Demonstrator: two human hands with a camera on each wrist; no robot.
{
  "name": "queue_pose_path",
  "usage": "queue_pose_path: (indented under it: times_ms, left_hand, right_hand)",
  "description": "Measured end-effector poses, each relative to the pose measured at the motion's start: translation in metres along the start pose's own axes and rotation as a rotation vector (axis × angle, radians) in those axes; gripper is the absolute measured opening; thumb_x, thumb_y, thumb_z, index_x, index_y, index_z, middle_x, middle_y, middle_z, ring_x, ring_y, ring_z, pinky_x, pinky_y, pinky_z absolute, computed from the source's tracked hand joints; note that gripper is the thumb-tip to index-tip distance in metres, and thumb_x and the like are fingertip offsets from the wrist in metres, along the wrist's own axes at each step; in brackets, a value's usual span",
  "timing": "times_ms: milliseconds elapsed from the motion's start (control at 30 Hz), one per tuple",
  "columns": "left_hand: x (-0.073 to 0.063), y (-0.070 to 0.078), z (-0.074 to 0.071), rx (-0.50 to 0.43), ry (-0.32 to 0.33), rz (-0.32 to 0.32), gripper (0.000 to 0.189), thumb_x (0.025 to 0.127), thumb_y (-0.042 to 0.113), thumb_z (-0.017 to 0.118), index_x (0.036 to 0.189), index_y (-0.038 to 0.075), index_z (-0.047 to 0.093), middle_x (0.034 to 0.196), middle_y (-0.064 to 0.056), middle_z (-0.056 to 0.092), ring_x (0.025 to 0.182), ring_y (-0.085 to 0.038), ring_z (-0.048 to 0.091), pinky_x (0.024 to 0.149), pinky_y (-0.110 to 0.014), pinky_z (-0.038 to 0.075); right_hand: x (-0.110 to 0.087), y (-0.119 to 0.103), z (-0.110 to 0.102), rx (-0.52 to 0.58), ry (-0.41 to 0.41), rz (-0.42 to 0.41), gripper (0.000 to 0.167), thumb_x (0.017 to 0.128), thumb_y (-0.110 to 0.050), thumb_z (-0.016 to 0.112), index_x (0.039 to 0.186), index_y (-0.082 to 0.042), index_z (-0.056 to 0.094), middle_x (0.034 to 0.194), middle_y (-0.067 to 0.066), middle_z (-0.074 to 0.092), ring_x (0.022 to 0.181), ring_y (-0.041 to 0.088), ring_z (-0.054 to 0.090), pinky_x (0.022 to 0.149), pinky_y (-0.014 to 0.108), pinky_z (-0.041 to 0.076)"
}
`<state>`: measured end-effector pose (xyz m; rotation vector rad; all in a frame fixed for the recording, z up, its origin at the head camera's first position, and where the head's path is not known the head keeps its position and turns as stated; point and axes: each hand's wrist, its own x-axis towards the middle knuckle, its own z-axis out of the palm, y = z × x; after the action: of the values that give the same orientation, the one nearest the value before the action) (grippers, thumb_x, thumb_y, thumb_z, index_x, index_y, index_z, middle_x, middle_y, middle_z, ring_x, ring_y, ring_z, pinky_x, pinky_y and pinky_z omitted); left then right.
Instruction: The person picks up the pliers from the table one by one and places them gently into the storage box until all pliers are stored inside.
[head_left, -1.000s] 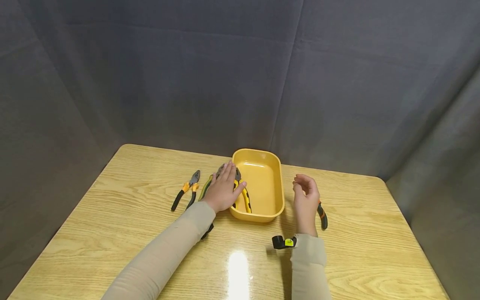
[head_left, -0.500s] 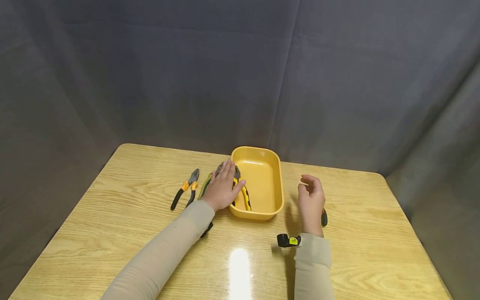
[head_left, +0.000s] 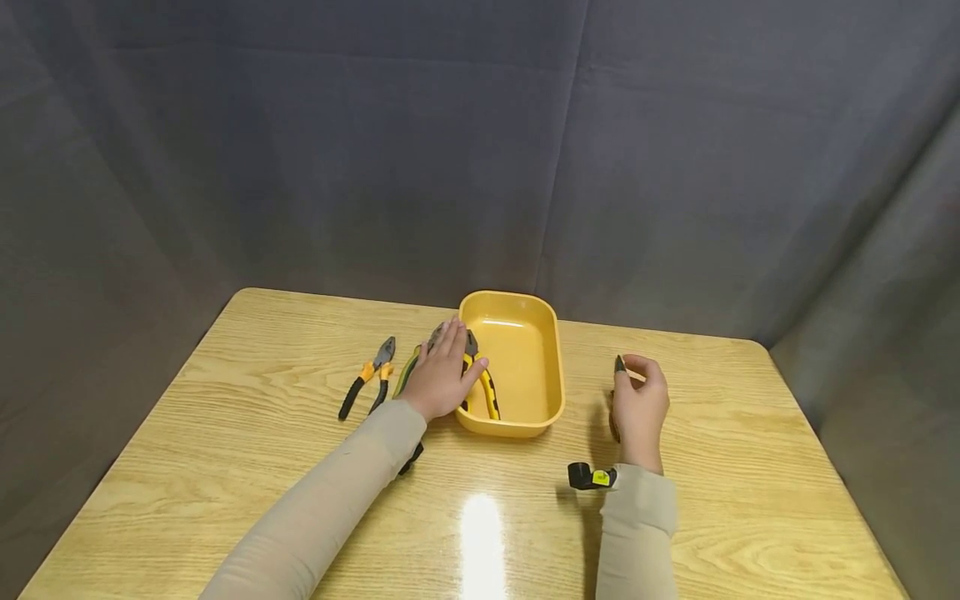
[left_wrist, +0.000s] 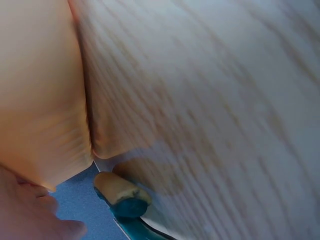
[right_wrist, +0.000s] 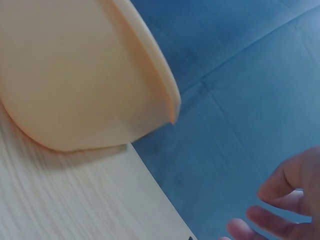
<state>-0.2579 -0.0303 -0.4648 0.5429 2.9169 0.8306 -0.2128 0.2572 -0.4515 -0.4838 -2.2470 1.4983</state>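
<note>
My left hand point(head_left: 444, 377) lies with straight fingers across the left rim of the yellow tray point(head_left: 551, 367). Inside the tray, yellow-and-black pliers point(head_left: 490, 392) show partly beside the thumb. Green-handled pliers point(head_left: 408, 369) lie just left of the tray, largely covered by this hand; in the left wrist view a handle end point(left_wrist: 127, 200) sits near the tray wall. To the right of the tray, my right hand point(head_left: 641, 408) hovers with loosely bent fingers over another tool, whose dark tip point(head_left: 619, 364) peeks out by the thumb. The right wrist view shows nothing between its fingers point(right_wrist: 275, 222).
Pliers with orange-and-black handles point(head_left: 384, 371) lie farther left on the wooden table point(head_left: 720, 433). Behind the table's far edge hangs a grey curtain point(head_left: 375, 167). A black wrist camera point(head_left: 588, 477) juts out left of the right sleeve.
My right hand has moved to the right across the tool, hiding its handle and uncovering its tip on the left side. The left hand keeps its place on the tray rim.
</note>
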Motion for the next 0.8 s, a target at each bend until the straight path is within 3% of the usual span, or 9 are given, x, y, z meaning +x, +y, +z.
queue_pose_path:
  times_ms: [133, 600, 800]
  left_hand:
    - [0.000, 0.000, 0.000, 0.003, 0.002, -0.001, 0.079, 0.108, 0.056, 0.029, 0.163, 0.004, 0.007, 0.170, -0.012, -0.002, 0.156, -0.029, -0.003, 0.123, -0.058, 0.006]
    - [0.000, 0.000, -0.003, 0.022, 0.004, -0.006, 0.079, 0.108, 0.056, 0.028, 0.163, 0.003, 0.007, 0.170, -0.013, -0.001, 0.156, -0.031, -0.001, 0.123, -0.059, 0.006]
    - [-0.001, 0.002, -0.003, 0.010, -0.006, 0.000, 0.080, 0.108, 0.057, 0.027, 0.162, 0.002, 0.006, 0.170, -0.013, -0.002, 0.156, -0.030, -0.002, 0.123, -0.058, 0.006]
  right_hand:
    - [0.001, 0.002, -0.007, -0.003, 0.024, 0.008, 0.035, 0.099, -0.006, 0.048, 0.132, 0.001, 0.058, 0.138, 0.017, 0.056, 0.108, 0.029, 0.059, 0.063, 0.013, 0.045]
    - [0.006, 0.010, -0.023, -0.059, 0.091, 0.028, 0.035, 0.098, -0.004, 0.051, 0.132, 0.003, 0.058, 0.134, 0.020, 0.058, 0.114, 0.035, 0.057, 0.067, 0.014, 0.041]
    - [0.006, 0.016, -0.030, -0.050, 0.121, 0.062, 0.034, 0.098, -0.004, 0.050, 0.131, 0.003, 0.058, 0.131, 0.019, 0.058, 0.114, 0.034, 0.056, 0.072, 0.022, 0.043]
